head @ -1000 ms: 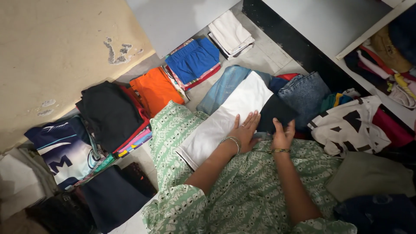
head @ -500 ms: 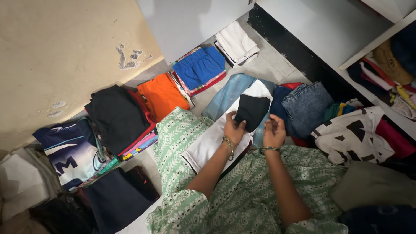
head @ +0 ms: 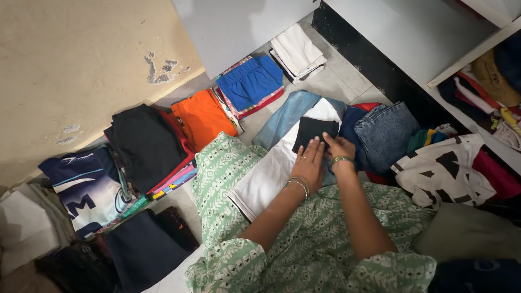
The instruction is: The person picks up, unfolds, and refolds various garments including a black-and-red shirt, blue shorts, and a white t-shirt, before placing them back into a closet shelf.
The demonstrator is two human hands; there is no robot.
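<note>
Head view, looking down at the lap. Left hand [head: 309, 163] lies flat, fingers spread and pointing toward 12 o'clock, palm pressing on a small folded black cloth [head: 312, 132] and the white garment [head: 268, 173] under it. It grips nothing. Right hand [head: 339, 147] sits just at 3 o'clock of the left, fingers curled down onto the black cloth's right edge; whether it pinches the fabric or only rests on it I cannot tell, the fingertips being tucked under. Both wrists carry bangles.

The black cloth sits on the upper end of the white garment, which runs long from 7 o'clock toward 1 o'clock across the person's green patterned clothing [head: 304, 244]. Light blue jeans [head: 285, 114] lie beneath the white garment, showing at 11 o'clock of the hands. Darker folded denim [head: 382, 133] lies at 3 o'clock of the black cloth, close by.

Around, on the floor: orange folded piece [head: 202, 116] at 10 o'clock, blue folded stack [head: 249, 81] at 11 o'clock, white folded stack [head: 297, 51] at 12 o'clock, black pile [head: 144, 144] at 9 o'clock, navy printed shirt [head: 84, 184] farther out at 8 o'clock. A white cloth with black shapes [head: 439, 171] lies at 3 o'clock, well apart. Open shelf [head: 477, 51] with mixed clothes at 2 o'clock.
</note>
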